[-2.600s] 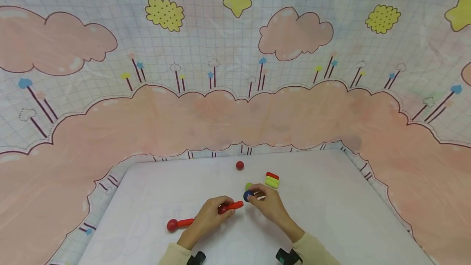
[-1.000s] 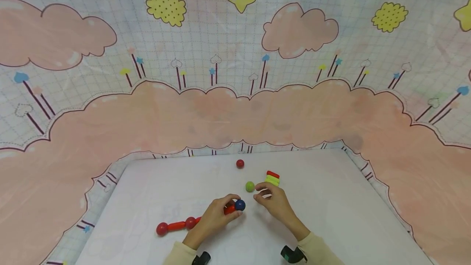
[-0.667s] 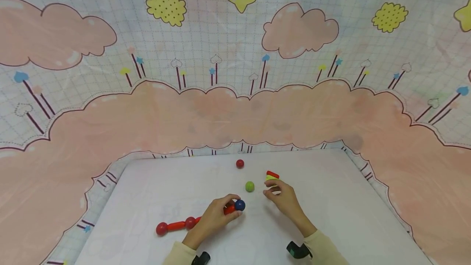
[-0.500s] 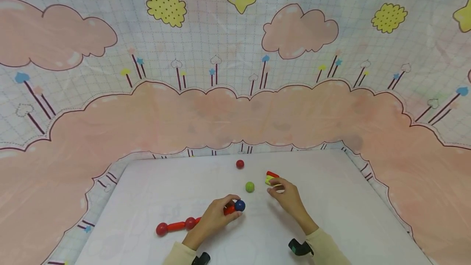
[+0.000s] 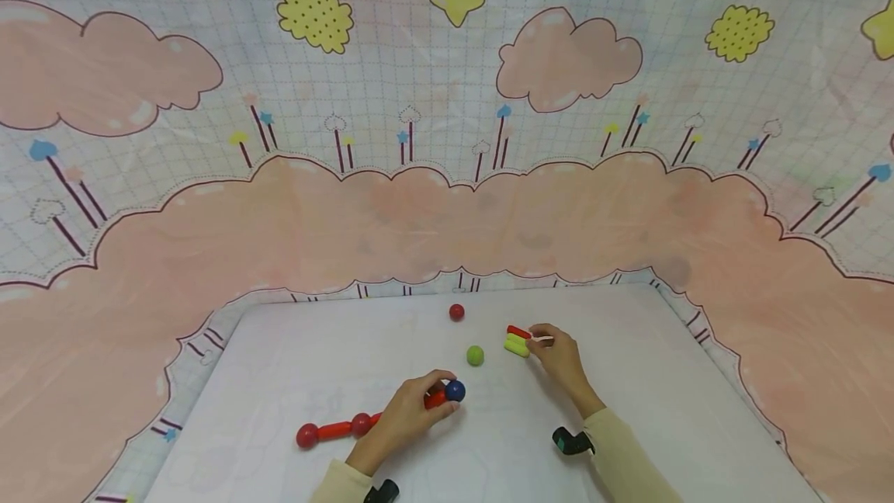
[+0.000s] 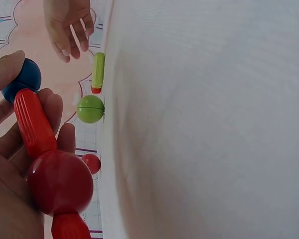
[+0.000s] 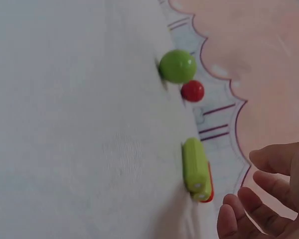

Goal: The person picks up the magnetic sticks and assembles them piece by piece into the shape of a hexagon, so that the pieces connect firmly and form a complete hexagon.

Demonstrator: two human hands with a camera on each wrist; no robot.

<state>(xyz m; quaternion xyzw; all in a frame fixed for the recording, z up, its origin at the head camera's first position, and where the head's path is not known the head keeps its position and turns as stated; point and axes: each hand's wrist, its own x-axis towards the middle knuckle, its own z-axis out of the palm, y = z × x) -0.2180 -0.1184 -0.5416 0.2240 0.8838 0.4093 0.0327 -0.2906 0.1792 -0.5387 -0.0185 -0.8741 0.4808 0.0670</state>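
Observation:
My left hand grips a chain of red rods and balls with a blue ball at its near-centre end. In the left wrist view, the thumb touches the blue ball, and a red rod joins it to a dark red ball. The chain's other end, a red ball, lies left of the hand, which hides part of the chain. Beside two yellow-green rods and a red rod hovers my right hand, its fingers parted and holding nothing.
A green ball lies between the two hands. Farther back, a small red ball sits near the rear edge of the white tabletop. A patterned cloth hangs behind it.
The blue ball passed from my right hand to the chain's end at my left hand. My right hand then moved right, past the green ball, uncovering the rods. The left hand stays nearly still lately.

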